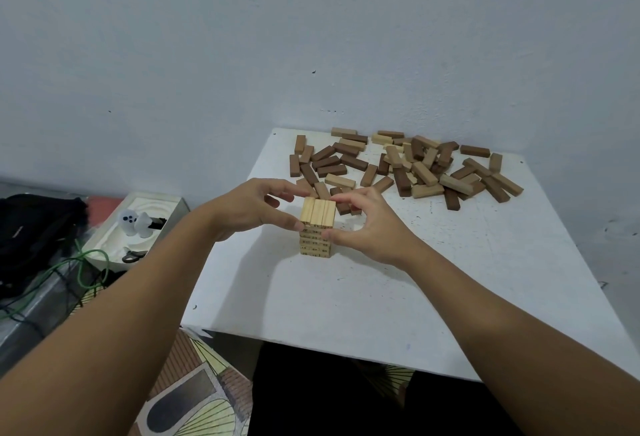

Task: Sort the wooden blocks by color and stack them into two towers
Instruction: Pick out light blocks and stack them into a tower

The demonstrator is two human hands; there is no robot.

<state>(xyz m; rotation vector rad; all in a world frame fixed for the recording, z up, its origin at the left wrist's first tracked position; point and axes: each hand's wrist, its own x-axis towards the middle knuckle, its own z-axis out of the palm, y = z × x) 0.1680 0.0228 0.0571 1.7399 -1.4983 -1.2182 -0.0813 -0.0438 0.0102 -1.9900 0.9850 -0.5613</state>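
Squaring up the light tower (317, 228) near the middle of the white table (346, 297), several layers tall, top layer three pale blocks side by side. Left hand (249, 209) curled at its left side, thumb tip pressed to the near-left corner just under the top layer, other fingers bent over the far edge. Right hand (363, 224) mirrored on the right, thumb pinching the near-right corner, fingertips touching the far-right top edge. Both sets of fingers clamped lightly on the upper layers. Beyond, toward the far edge, the loose pile (408, 165) of mixed dark and light blocks, unsorted; no dark tower visible yet. Off the table to the left, a white tray (138, 228) with scissors, plus green cable (83, 262).

Likely risk: uneven squeeze from either thumb, skewing the top layer or sliding lower layers askew; a wrist brushing the stack on release, toppling it.
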